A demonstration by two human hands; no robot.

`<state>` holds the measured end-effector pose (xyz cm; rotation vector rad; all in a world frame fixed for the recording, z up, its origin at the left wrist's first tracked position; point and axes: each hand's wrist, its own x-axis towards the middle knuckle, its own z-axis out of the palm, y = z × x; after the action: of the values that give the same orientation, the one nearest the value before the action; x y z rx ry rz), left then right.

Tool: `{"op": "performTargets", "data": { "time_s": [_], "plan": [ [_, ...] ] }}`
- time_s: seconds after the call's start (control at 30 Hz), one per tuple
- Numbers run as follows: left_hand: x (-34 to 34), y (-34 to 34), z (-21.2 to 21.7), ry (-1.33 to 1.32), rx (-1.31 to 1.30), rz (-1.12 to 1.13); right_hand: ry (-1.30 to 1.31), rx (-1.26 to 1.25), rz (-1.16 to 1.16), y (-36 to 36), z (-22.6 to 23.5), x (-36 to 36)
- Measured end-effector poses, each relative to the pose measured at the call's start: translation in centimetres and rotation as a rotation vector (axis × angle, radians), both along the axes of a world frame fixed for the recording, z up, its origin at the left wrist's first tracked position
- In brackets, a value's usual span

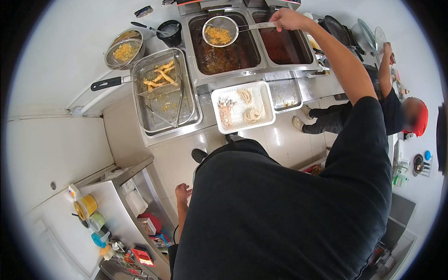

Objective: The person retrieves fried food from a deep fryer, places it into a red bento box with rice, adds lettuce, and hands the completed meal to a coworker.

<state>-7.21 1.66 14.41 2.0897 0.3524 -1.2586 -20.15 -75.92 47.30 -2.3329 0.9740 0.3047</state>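
My right hand (289,20) is closed on the handle of a round mesh strainer (227,23). Yellow fried bits (218,36) lie in the strainer, above the left well of a fryer (205,58) filled with dark oil. My left hand (182,192) hangs low by my side, apart from everything, its fingers loosely bent and holding nothing. Nearest to my body, a white tray (238,125) carries shrimp and pale coiled pieces of raw food. Left of the fryer, a wire fry basket (140,72) with a black handle holds golden fried pieces (161,77).
A metal bowl (113,43) with a sieve of yellow bits and a black tub (170,41) stand at the far left. The fryer's second oil well (287,46) lies beneath my right hand. Another person (396,112) works at the right. Shelving (109,205) stands lower left.
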Motion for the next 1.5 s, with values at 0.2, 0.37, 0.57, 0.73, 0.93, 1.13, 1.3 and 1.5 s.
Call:
{"op": "performTargets", "data": {
  "time_s": [0.2,0.37,0.57,0.73,0.93,1.13,1.3,1.5],
  "plan": [
    [-0.7,1.1,0.5,0.019,0.027,-0.001,-0.005,-0.469,0.226,-0.8,-4.5,0.6],
    [-2.0,2.3,-1.6,0.014,0.035,-0.008,0.023,-0.448,0.224,1.5,-6.9,0.2],
    [-3.9,0.9,-3.2,-0.001,-0.064,0.035,-0.020,-0.323,0.321,5.7,-7.6,0.4],
    [-4.0,-1.7,-0.6,-0.008,-0.023,0.284,0.021,-0.060,0.311,6.2,-6.1,-0.4],
    [-3.6,-1.3,0.2,0.034,0.059,0.182,-0.008,0.186,0.053,6.2,-2.2,-2.8],
    [1.4,-1.0,-1.6,0.018,0.025,0.071,-0.130,0.060,-0.088,7.2,2.4,-5.1],
    [6.5,-3.0,-1.9,-0.022,-0.027,-0.010,-0.248,-0.128,-0.219,8.2,7.5,-5.9],
    [10.2,-3.0,-2.0,-0.031,-0.046,-0.067,-0.479,-0.112,-0.399,10.3,16.2,-6.8]
  ]
}}
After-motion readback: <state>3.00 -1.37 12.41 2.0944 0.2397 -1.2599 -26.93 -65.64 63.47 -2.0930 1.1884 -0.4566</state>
